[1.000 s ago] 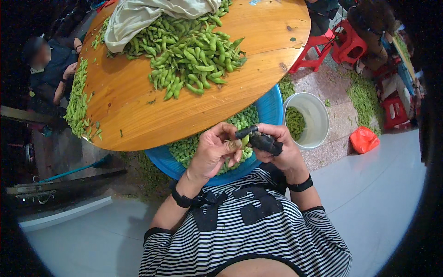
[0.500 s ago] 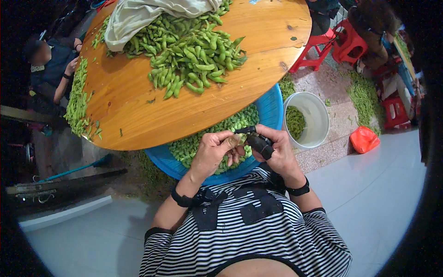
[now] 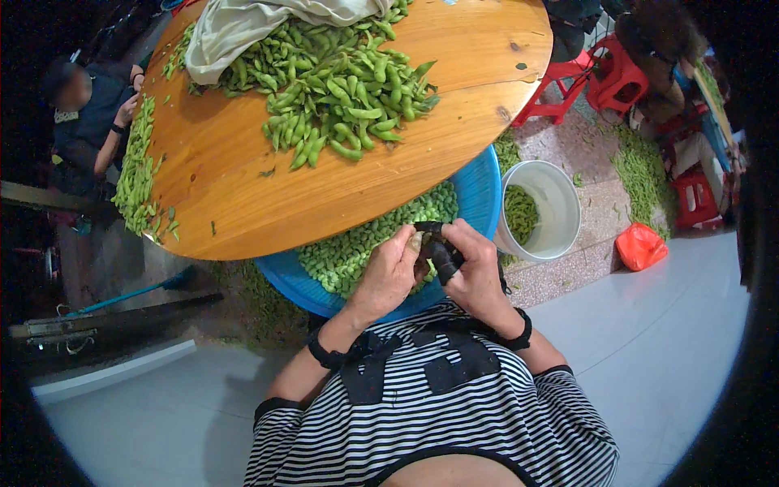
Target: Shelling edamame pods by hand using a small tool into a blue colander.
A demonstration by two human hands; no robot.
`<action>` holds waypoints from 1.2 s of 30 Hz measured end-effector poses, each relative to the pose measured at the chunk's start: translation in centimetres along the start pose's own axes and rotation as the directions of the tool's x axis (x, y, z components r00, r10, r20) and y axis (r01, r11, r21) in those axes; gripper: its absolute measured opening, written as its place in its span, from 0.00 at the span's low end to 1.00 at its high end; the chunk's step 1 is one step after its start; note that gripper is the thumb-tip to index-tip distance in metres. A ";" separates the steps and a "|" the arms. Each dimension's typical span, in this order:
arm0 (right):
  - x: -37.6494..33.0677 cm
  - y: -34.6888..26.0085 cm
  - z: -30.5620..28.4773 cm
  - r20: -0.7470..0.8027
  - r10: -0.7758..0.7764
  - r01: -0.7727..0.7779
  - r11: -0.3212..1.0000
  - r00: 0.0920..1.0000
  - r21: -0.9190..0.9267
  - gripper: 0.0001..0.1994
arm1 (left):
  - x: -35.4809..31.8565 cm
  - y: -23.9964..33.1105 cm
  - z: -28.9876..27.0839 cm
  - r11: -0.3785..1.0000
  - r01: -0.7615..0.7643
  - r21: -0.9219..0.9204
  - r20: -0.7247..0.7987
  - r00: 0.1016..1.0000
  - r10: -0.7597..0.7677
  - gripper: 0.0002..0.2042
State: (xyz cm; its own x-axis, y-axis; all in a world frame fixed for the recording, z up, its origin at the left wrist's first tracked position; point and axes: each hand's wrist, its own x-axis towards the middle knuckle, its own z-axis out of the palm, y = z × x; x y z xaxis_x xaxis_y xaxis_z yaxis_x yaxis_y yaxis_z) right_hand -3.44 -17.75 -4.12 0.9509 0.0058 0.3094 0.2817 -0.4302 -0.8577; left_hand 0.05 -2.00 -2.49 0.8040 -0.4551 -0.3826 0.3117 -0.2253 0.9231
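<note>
My left hand (image 3: 383, 274) and my right hand (image 3: 477, 280) meet over a round blue basin (image 3: 485, 195) of shelled green soybeans (image 3: 329, 266). Black wrapping covers fingers of the right hand. The left hand's fingers are pinched together at a small pale-green piece, seemingly a soybean pod, mostly covered by the fingertips. Curled against it, the right fingers are closed too; what they grip is hidden. In front lies a heap of unshelled soybean pods (image 3: 349, 105) on the wooden table (image 3: 268, 207), partly under a pale cloth (image 3: 235, 36).
The table's curved edge overhangs the basin. A white bucket (image 3: 561, 213) with green pods or husks inside stands to the right, near a red plastic bag (image 3: 641, 247). Red stools (image 3: 617, 77) stand farther right. Another person (image 3: 89, 122) sits at the left with more pods.
My hands have drawn closer together, and the right hand has turned inward. The greenish piece between the fingertips shows less than before. The pod heap is much the same.
</note>
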 end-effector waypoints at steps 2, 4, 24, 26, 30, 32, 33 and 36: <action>0.0 0.0 0.0 0.006 0.010 -0.010 1.000 1.000 -0.002 0.16 | 0.1 -0.4 -0.2 0.999 -0.024 0.041 0.021 1.000 0.023 0.11; -0.2 -0.8 0.1 -0.029 -0.035 0.032 0.994 0.999 -0.105 0.17 | 0.1 0.0 -0.2 1.000 0.003 0.017 0.022 1.000 -0.003 0.10; 0.2 0.1 0.0 -0.048 -0.018 0.016 1.000 0.999 -0.023 0.16 | 0.9 -1.2 -0.1 0.859 0.130 -0.496 0.099 0.991 -0.093 0.08; 0.4 -0.2 -0.4 -0.010 0.027 -0.027 1.000 1.000 -0.016 0.16 | 1.2 -2.1 -0.8 0.850 0.108 -0.515 0.135 0.990 -0.044 0.07; 0.4 0.6 -2.1 -0.077 0.138 -0.132 0.988 0.987 0.075 0.14 | 0.5 -0.7 -0.2 0.985 -0.052 -0.166 0.060 0.996 0.062 0.12; 0.1 2.0 -4.9 -0.216 0.220 -0.207 0.975 0.951 0.080 0.12 | -0.4 1.1 -1.3 0.977 -0.107 0.182 0.099 0.991 0.090 0.14; 0.4 2.8 -6.6 -0.341 0.097 -0.125 0.990 0.935 -0.062 0.14 | -0.7 2.4 -1.7 0.972 -0.117 0.204 0.095 0.991 0.099 0.13; 0.0 5.1 -11.4 -0.444 -0.017 -0.280 0.753 0.896 -0.595 0.16 | -1.2 5.8 -4.6 0.910 -0.195 0.366 -0.033 0.974 0.222 0.12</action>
State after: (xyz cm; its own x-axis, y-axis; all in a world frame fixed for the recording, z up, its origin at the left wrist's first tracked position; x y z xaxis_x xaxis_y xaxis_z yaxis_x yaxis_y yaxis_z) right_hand -3.47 -30.24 -3.88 0.7905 -0.3880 0.4739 -0.1306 -0.8628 -0.4884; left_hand 3.21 1.15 3.51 0.8696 -0.4649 -0.1665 -0.0581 -0.4312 0.9004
